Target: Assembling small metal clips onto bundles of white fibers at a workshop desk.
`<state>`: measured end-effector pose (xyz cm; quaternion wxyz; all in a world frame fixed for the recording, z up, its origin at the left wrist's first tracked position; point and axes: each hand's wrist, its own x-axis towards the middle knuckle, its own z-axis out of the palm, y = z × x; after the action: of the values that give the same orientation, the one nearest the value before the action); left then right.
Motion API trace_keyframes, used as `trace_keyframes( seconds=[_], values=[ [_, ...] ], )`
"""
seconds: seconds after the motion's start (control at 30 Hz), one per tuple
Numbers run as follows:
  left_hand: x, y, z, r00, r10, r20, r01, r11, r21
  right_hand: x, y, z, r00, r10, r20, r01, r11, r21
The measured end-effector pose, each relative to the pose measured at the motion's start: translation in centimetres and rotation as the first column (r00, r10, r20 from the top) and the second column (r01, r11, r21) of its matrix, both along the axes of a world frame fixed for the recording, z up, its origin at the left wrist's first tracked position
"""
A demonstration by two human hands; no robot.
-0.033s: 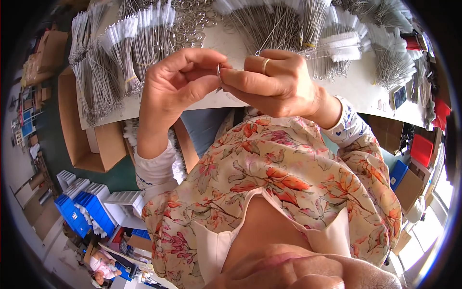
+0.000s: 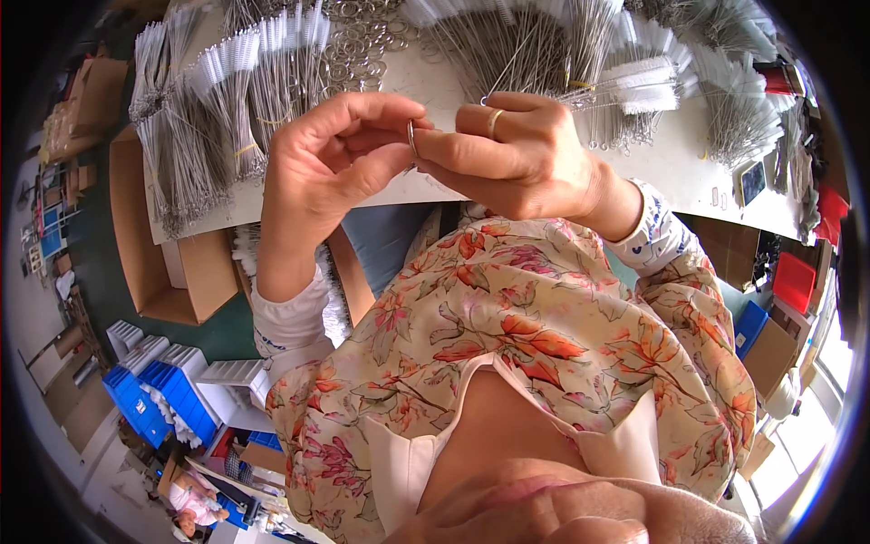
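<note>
A thin metal split ring (image 2: 412, 140) is pinched between the fingertips of my two hands, above the near edge of the table. My left hand (image 2: 326, 168) grips it with thumb and forefinger, the palm hollow. Closed fingers of my right hand (image 2: 521, 154), which wears a gold-coloured finger ring (image 2: 495, 123), press on its other side. A white-bristled wire brush (image 2: 639, 88) stretches out to the right from behind my right hand. Its wire runs out of sight there, so I cannot tell whether that hand holds it.
Bundles of wire brushes (image 2: 240, 100) stand at the left of the white table (image 2: 399, 77), with more brushes (image 2: 507, 45) behind my hands. Loose metal rings (image 2: 362, 41) lie between them. A phone (image 2: 752, 183) rests at the right. Left of the table is an open cardboard box (image 2: 149, 263).
</note>
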<state>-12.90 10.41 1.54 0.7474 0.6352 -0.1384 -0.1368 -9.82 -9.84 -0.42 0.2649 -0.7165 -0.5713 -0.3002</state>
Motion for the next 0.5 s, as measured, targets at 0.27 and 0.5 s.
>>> trace_keyframes(
  seconds=[0.27,0.5],
  values=[
    [0.0,-1.0,-2.0,0.421,0.157,0.893,-0.601,0.786,0.145,-0.5,-0.2,2.1,0.098,0.403,-0.910,0.142,0.899,0.414],
    [-0.3,-1.7,-2.3,0.401,0.269,0.876,-0.621,0.783,0.044,-0.8,1.3,3.0,-0.086,0.461,-0.883,0.256,0.867,0.428]
  ],
)
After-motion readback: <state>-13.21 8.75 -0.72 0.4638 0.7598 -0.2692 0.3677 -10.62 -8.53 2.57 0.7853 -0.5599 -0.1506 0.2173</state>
